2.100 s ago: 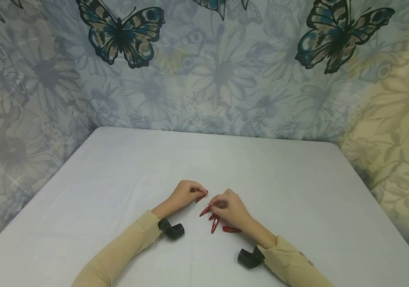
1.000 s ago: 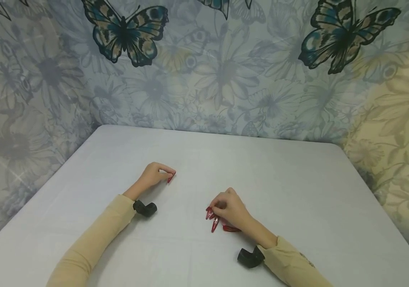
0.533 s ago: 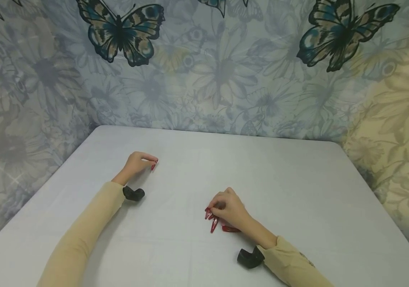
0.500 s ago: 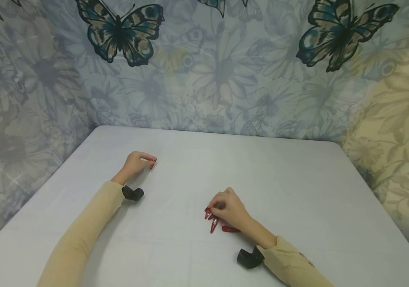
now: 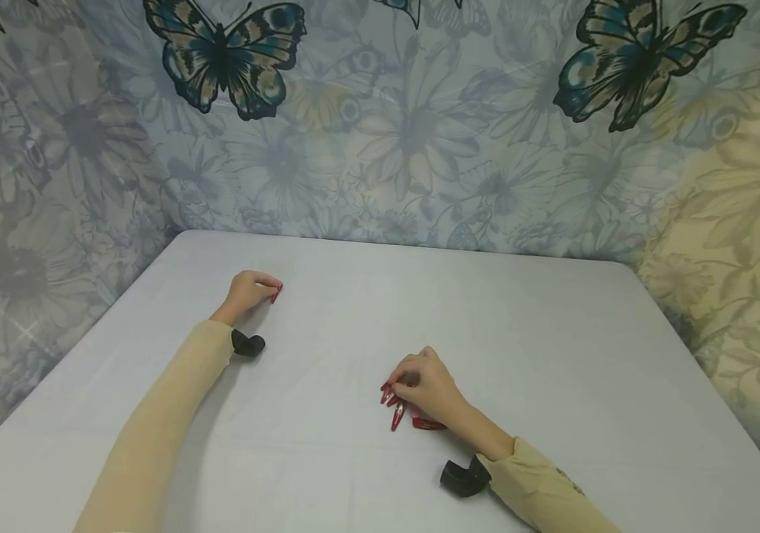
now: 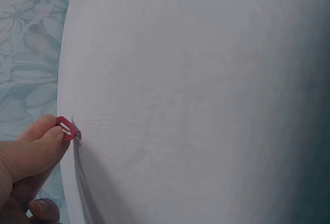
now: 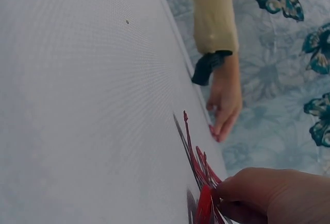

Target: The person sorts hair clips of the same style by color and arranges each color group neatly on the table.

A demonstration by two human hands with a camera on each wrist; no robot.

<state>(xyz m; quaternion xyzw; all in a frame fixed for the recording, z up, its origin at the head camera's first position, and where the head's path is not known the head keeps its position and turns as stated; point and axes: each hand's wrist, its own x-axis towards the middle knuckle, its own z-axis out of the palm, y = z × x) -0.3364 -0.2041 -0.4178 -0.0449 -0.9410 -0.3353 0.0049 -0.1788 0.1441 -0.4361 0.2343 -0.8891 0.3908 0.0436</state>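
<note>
A red snap hair clip is pinched between the thumb and index finger of my left hand, over the far left part of the white table. My right hand is low at the table's middle, thumb and finger pinching red hair clips that fan out from the fingertips. Another red clip points toward me just below them. One more red clip lies under the right wrist, partly hidden. In the right wrist view, several red clips cluster at the fingertips; how many are gripped is hidden.
The white table ends at a wall printed with flowers and butterflies. A black wrist camera sits on the left sleeve, another black camera on the right one.
My left hand has carried one red clip from beside the right hand to the far left. The right hand has stayed in place; its clips have drawn closer together.
</note>
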